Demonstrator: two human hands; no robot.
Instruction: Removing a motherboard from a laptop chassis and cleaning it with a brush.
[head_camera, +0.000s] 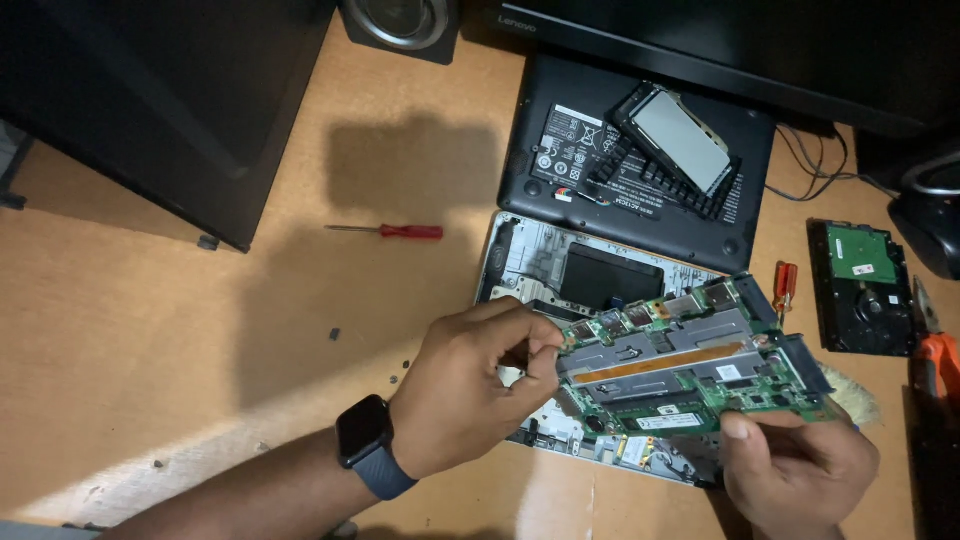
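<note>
Here, green circuit board (690, 365) gripped between left hand (470, 385), right hand (795, 470)

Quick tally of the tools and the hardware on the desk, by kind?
Screwdrivers: 2 (red, small red)
Pliers: 1
Motherboard: 1, held by left hand and right hand
Laptop shells: 2 (black, open chassis)
Hard drive: 1
Total: 7

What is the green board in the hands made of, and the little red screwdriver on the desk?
The green board looks like stiff, glossy circuit-board laminate, with dull grey metal plates and a copper-coloured strip on top. The red screwdriver seems to have a shiny plastic handle and a thin metal shaft.
</note>
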